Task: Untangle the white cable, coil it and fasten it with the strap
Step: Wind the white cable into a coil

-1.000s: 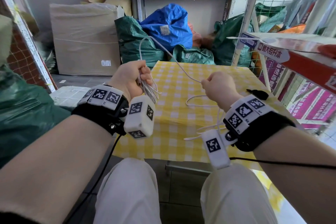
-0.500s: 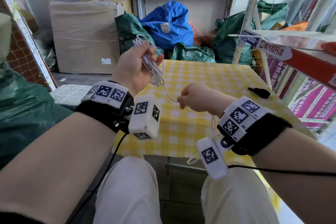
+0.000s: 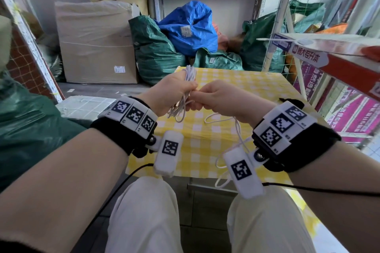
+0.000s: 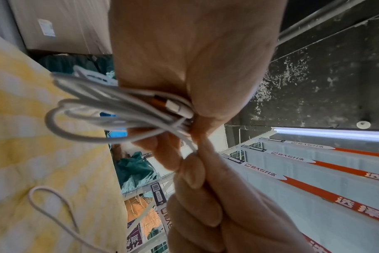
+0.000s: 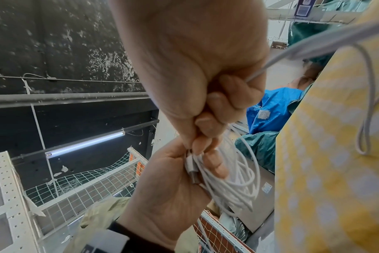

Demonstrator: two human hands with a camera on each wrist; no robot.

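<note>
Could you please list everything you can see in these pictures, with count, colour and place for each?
thin white charging cable: one, white; looped bundle in the left hand, loose tail on the table
small black fabric strap: one, black; on the table beside the right wrist
yellow-and-white checked tablecloth: one; covering the table ahead
large plastic-wrapped cardboard box: one, brown; floor, far left
blue plastic sack: one, blue; behind the table
green plastic sacks: several, green; around the blue one
left hand: grip round the cable bundle
right hand: grip pinching a strand at the bundle
</note>
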